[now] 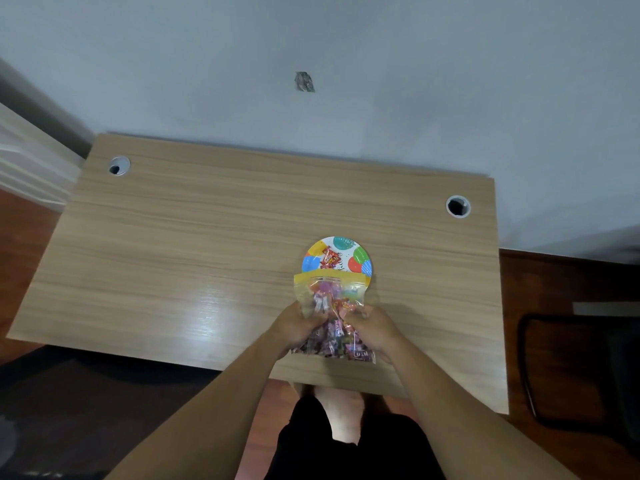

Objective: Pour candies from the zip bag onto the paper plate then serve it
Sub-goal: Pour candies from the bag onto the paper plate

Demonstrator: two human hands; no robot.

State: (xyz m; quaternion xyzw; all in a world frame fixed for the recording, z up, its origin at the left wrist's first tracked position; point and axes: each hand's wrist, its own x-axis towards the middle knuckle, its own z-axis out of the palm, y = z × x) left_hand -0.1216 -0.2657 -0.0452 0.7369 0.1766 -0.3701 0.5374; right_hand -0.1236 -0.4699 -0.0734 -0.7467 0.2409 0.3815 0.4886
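Observation:
A clear zip bag with a yellow zip strip is full of wrapped candies. It is tipped forward, its mouth lying over the near rim of the paper plate. The plate is round, white with coloured balloons, and rests on the wooden desk. One red-wrapped candy lies on the plate. My left hand grips the bag's left side. My right hand grips its right side. Both hold the bag near its middle, above the desk's near edge.
The wooden desk stands against a grey wall and has two round cable holes, one at the far left and one at the far right. A dark chair stands to the right of the desk. My legs show below the desk's edge.

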